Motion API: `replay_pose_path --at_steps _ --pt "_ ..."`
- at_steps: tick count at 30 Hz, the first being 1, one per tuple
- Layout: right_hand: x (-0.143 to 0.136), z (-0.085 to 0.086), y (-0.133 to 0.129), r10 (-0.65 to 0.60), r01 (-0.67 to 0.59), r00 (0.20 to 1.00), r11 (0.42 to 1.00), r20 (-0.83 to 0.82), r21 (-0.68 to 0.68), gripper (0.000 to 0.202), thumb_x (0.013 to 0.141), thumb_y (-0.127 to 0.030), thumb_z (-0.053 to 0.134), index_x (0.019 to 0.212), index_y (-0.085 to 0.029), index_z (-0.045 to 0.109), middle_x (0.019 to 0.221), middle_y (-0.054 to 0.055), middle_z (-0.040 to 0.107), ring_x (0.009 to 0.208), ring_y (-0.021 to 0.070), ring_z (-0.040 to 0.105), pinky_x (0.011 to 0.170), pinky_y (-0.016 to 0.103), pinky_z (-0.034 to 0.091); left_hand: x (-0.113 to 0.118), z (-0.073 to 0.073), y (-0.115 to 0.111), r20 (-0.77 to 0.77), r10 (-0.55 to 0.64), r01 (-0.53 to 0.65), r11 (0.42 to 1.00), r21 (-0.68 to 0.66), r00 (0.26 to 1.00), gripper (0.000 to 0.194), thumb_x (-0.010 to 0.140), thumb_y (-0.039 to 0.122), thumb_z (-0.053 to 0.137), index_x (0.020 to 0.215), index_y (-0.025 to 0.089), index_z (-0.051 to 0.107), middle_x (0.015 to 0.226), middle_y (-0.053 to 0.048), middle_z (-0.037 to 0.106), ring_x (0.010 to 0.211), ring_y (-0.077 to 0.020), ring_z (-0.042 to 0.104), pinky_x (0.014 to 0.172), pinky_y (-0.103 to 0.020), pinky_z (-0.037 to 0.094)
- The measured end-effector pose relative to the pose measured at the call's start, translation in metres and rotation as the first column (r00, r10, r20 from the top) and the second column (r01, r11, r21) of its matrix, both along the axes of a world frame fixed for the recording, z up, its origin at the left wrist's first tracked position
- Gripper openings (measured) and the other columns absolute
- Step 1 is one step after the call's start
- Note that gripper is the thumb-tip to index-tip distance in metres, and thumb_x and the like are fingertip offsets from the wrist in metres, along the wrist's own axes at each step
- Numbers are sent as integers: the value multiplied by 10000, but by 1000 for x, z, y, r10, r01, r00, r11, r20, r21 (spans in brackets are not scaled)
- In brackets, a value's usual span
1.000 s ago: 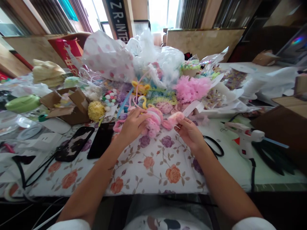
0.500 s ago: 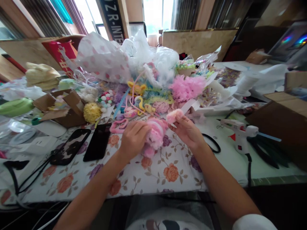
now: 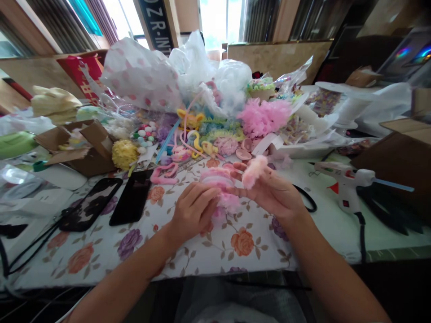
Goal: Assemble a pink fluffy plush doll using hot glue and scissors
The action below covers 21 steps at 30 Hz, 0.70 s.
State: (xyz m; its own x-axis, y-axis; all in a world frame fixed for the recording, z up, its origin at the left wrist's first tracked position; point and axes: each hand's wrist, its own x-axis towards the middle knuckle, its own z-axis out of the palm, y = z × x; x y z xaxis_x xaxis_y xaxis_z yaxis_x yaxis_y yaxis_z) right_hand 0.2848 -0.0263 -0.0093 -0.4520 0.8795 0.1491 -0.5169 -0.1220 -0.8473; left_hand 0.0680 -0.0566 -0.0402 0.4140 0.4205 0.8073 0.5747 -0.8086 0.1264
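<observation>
Low over the flowered cloth, my left hand (image 3: 195, 208) is closed, its fingertips pressed on a pink fluffy piece with a pale band (image 3: 217, 178). Paler pink fluff (image 3: 229, 204) hangs below that band; blur and my fingers hide its exact shape. In my right hand (image 3: 276, 190) is a peach-pink fluffy strip (image 3: 255, 172), gripped by the thumb and fingers. The right fingertips reach to the side of the banded pink piece. A pink fuzzy loop (image 3: 164, 174) lies on the cloth left of it.
Behind my hands rises a heap of plastic bags (image 3: 144, 76), pink ruffles (image 3: 264, 117) and pompoms. Two phones (image 3: 131, 197) and a cardboard box (image 3: 81, 150) are at left. On the right stand a glue gun (image 3: 346, 184) and a black ring (image 3: 306, 198).
My right hand has turned and come lower, bringing the fluffy strip in front of its fingers. The banded pink piece has tilted in my left hand. The view has shifted slightly.
</observation>
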Motion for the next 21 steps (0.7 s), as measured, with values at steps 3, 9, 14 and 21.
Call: replay_pose_path --at_steps 3,9,14,21 --pt "-3 -1 -4 76 -77 997 997 -35 -25 268 781 -425 725 1014 -294 705 1159 34 686 1152 257 604 981 524 488 0 4 -1 20 10 -9 999 -53 1000 252 828 71 606 1056 178 594 915 -73 626 849 -180 559 768 -331 484" --pt "-4 -5 -4 94 -96 995 994 -37 -58 213 840 -335 685 1046 -282 702 1130 30 700 1130 223 618 1061 485 438 2 5 -1 58 -29 32 998 -60 998 208 806 73 640 978 190 627 900 -55 602 818 -164 566 721 -312 489" --pt "-9 -4 -3 92 -94 994 995 -56 -44 144 849 -323 679 981 -269 707 1226 24 662 1264 265 531 1069 539 430 1 3 -1 68 -34 39 996 -85 997 203 810 80 638 977 195 635 902 -54 596 833 -166 564 725 -314 493" --pt "-15 -10 1 -28 29 1000 998 15 -55 154 846 -391 679 944 -274 697 1161 23 683 1191 239 582 1038 503 471 -1 3 1 68 -29 35 995 -97 997 203 813 71 633 975 193 628 901 -51 589 816 -156 546 718 -305 488"
